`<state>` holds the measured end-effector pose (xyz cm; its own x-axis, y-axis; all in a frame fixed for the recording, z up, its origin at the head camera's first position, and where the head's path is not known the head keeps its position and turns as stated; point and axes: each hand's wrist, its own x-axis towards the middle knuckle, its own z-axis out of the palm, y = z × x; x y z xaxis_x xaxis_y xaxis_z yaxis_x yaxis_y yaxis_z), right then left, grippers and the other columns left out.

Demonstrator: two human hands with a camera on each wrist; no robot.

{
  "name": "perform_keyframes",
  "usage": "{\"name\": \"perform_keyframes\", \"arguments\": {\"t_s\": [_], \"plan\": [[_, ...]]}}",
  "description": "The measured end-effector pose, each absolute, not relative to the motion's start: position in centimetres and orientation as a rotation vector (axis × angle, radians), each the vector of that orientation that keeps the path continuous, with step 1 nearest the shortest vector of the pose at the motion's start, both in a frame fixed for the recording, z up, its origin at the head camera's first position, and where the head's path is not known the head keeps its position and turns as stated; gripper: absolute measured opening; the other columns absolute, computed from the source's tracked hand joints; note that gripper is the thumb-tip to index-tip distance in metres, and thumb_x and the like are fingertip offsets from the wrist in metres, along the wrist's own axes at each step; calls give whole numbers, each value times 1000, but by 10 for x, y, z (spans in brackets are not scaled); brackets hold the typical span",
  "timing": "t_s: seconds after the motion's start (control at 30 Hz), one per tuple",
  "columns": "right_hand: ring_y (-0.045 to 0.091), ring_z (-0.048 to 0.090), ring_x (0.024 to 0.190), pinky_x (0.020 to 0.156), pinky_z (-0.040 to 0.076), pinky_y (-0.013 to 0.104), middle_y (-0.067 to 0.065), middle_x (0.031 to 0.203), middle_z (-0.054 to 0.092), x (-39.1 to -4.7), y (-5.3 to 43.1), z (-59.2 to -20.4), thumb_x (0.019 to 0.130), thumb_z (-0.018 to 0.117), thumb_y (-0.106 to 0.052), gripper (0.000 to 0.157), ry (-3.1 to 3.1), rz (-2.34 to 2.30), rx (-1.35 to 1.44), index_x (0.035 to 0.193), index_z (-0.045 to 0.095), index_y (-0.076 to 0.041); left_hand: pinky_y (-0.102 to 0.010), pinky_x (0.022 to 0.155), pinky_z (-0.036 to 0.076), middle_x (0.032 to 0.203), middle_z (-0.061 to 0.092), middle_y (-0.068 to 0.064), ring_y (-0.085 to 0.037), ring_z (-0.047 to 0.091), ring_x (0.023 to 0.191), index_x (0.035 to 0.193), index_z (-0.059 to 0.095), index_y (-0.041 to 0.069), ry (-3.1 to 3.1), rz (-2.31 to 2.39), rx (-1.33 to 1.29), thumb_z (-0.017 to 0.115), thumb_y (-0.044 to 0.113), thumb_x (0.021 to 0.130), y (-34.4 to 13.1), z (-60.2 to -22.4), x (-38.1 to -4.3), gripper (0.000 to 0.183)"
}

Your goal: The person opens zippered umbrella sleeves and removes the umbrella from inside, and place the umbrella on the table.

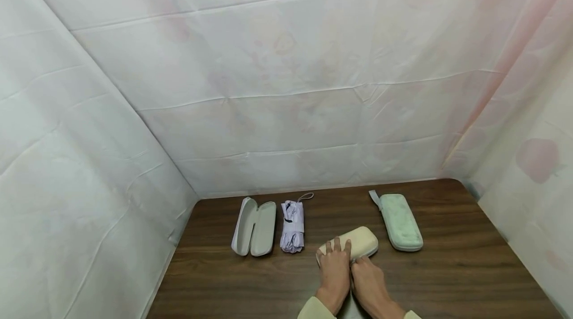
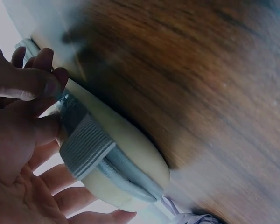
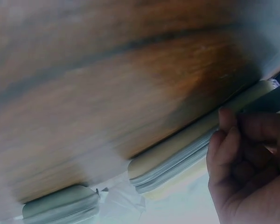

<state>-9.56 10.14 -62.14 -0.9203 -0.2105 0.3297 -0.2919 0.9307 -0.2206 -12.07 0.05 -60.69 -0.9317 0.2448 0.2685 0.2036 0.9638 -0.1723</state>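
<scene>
A cream zip-up hard case lies on the dark wooden table, its long side slanting towards me. My left hand rests on top of it, fingers spread and fairly straight. Close beside, my right hand has curled fingers at the case's near edge. In the right wrist view its thumb and forefinger pinch at the grey zipper; the zipper pull is mostly hidden by the fingertips. A ribbed grey strap stands out from the case's near side in the left wrist view.
Left of the case lie a folded lilac umbrella and an opened glasses case with a pale lining. A light green zip case with a grey strap lies to the right. White cloth walls border the table.
</scene>
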Motion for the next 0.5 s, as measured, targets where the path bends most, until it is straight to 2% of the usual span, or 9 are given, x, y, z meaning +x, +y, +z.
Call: {"name": "perform_keyframes", "arguments": {"t_s": [0.13,0.37,0.5], "plan": [[22,63,72,51,54,38,2,73,63,-94,108,-621,82,81,-2,13,-2784,410,333,75,72,-9,-47,85,57,132,72,1,-21,70,114,136,72,37,-2821,159,-411,77,45,92,-7,-603,-122,45],[22,66,77,49,52,39,1,80,68,-96,116,-619,86,80,-6,11,-2824,477,291,83,74,-15,-37,83,59,132,73,-2,-19,72,110,134,75,31,-2800,12,-608,83,37,89,-34,-594,-125,46],[20,66,79,51,53,38,-1,82,69,-94,115,-619,87,80,-6,11,-2841,503,300,84,76,-16,-37,87,60,134,72,-4,-21,72,112,135,74,29,-2789,11,-654,80,37,92,-38,-595,-126,45]]}}
